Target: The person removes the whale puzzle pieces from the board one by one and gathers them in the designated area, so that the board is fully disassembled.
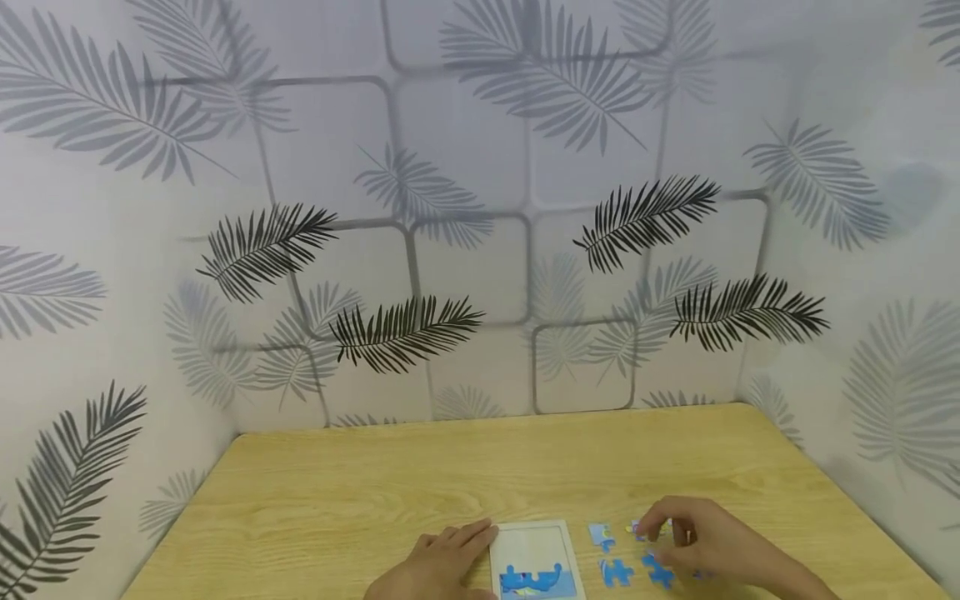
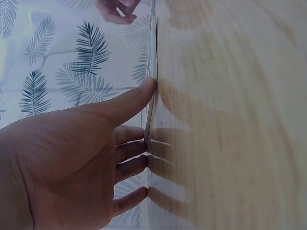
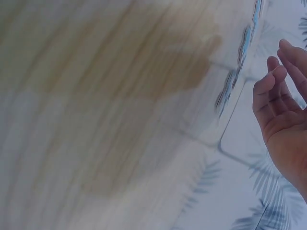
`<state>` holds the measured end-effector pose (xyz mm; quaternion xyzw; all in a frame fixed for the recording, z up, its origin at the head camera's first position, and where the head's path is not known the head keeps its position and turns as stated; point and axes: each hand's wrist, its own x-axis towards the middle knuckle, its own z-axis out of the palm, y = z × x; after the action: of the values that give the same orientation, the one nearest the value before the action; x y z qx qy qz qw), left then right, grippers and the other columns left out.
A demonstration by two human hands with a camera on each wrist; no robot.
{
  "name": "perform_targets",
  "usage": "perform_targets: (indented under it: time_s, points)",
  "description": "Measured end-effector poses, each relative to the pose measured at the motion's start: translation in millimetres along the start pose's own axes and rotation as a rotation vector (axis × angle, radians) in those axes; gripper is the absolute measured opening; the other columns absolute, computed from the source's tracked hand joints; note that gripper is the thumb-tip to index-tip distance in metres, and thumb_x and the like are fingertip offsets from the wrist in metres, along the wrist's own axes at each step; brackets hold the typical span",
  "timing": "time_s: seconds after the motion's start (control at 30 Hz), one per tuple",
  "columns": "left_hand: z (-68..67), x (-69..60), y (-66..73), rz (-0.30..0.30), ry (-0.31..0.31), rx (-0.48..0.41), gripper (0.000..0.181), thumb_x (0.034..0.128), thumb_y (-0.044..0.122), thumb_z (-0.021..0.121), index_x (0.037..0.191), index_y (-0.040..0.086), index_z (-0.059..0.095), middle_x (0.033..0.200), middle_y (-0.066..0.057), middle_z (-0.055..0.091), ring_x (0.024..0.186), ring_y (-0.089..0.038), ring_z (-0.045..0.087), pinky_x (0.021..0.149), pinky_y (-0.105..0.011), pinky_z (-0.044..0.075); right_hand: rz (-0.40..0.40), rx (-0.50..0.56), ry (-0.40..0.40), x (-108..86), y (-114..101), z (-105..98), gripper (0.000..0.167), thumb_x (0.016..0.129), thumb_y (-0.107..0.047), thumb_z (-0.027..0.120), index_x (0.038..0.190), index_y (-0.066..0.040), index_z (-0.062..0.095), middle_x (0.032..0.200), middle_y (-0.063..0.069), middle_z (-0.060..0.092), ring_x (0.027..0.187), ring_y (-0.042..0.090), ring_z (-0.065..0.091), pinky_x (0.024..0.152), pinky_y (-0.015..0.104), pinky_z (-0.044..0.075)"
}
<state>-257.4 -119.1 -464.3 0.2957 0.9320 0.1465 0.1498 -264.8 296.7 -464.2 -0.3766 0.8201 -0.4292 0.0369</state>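
Observation:
A white-rimmed puzzle tray (image 1: 572, 557) lies on the table, with blue joined jigsaw pieces (image 1: 538, 582) along its near part. My left hand (image 1: 438, 567) rests at its left side; in the left wrist view the thumb touches the thin tray edge (image 2: 151, 110) and the fingertips press on the table. Over the loose jigsaw pieces to the right hovers my right hand (image 1: 712, 537), its fingers loosely bent. Nothing shows between those fingers in the right wrist view, where the flat pieces (image 3: 246, 40) lie apart from the hand. It partly covers some pieces in the head view.
Loose pieces sit right of the tray: one blue and yellow (image 1: 602, 536), one blue (image 1: 617, 572), another blue one (image 1: 660, 571) below the right hand. The wooden table (image 1: 480, 467) reaches back to a wall with leaf-patterned covering (image 1: 480, 275).

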Motion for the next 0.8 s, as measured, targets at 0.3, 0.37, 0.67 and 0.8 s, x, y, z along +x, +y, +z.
perform_targets:
  time_s: [0.3,0.37,0.67,0.8]
  points:
    - [1.7,0.8,-4.2,-0.005,0.005,0.001,0.077,0.1002,0.058,0.06,0.163,0.02,0.037,0.168,0.004,0.034,0.149,-0.033,0.04,0.11,-0.061,0.038,-0.04,0.064,-0.077,46.8,-16.4,36.7,0.03,0.096,-0.006,0.074,0.125,-0.005,0.068,0.106,0.015,0.069,0.068,0.0,0.056,0.058,0.025,0.054]
    - [4.0,3.1,-6.0,-0.01,0.006,0.006,0.078,0.0991,0.06,0.06,0.163,0.022,0.037,0.168,0.005,0.034,0.149,-0.031,0.04,0.11,-0.061,0.038,-0.031,0.076,-0.086,55.8,-20.6,43.6,0.032,0.096,-0.006,0.074,0.127,-0.006,0.067,0.107,0.015,0.069,0.067,-0.001,0.056,0.058,0.025,0.054]
    - [12.6,9.7,-12.7,-0.048,0.008,-0.014,0.081,0.0949,0.066,0.062,0.162,0.028,0.038,0.167,0.012,0.033,0.149,-0.028,0.04,0.112,-0.06,0.036,-0.012,0.09,-0.147,89.9,-46.4,79.4,0.034,0.092,-0.007,0.078,0.124,-0.007,0.068,0.115,0.016,0.067,0.071,-0.001,0.057,0.064,0.023,0.054]
    - [9.0,8.6,-8.7,-0.056,0.005,-0.022,0.081,0.0954,0.061,0.065,0.162,0.026,0.038,0.167,0.011,0.033,0.15,-0.028,0.039,0.113,-0.059,0.035,0.006,0.091,-0.175,100.7,-54.8,95.0,0.032,0.091,-0.003,0.078,0.122,-0.006,0.069,0.112,0.013,0.068,0.07,-0.002,0.057,0.068,0.022,0.054]
